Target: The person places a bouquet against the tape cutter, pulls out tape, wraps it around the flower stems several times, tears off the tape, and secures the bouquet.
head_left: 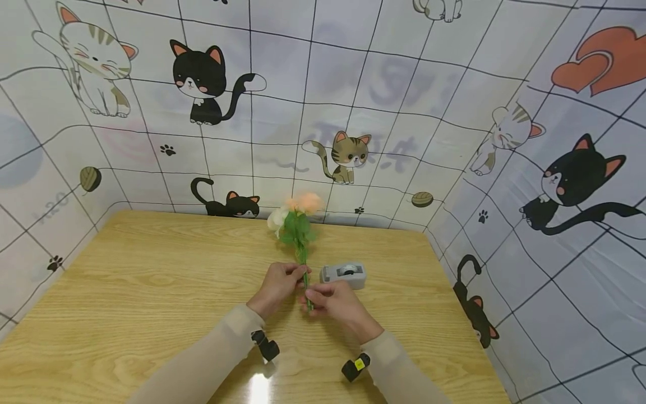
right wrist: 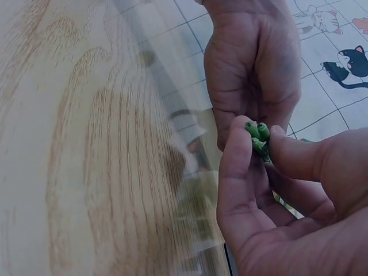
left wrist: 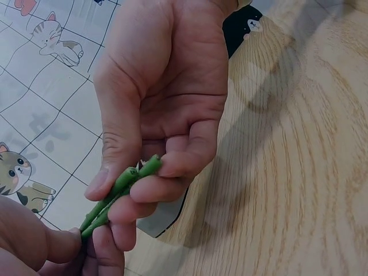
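Note:
A small bunch of flowers, a peach bloom (head_left: 308, 203) and a white bloom (head_left: 277, 220) over green leaves (head_left: 296, 227), lies across the hands with its blooms pointing away. The left hand (head_left: 278, 286) pinches the stems midway; in the left wrist view it is partly cut off at lower left (left wrist: 29, 238). Nearer the cut ends, the right hand (head_left: 343, 306) grips the green stems (left wrist: 112, 198) between thumb and curled fingers. In the right wrist view the stem ends (right wrist: 257, 135) stick out between the right thumb and fingers (right wrist: 236, 178), with the left hand (right wrist: 253, 63) beyond.
A grey-white tape dispenser (head_left: 345, 275) stands just right of the stems, close to the right hand. The wooden table (head_left: 166, 269) meets cat-printed sheets (head_left: 282, 78) at its back and right side.

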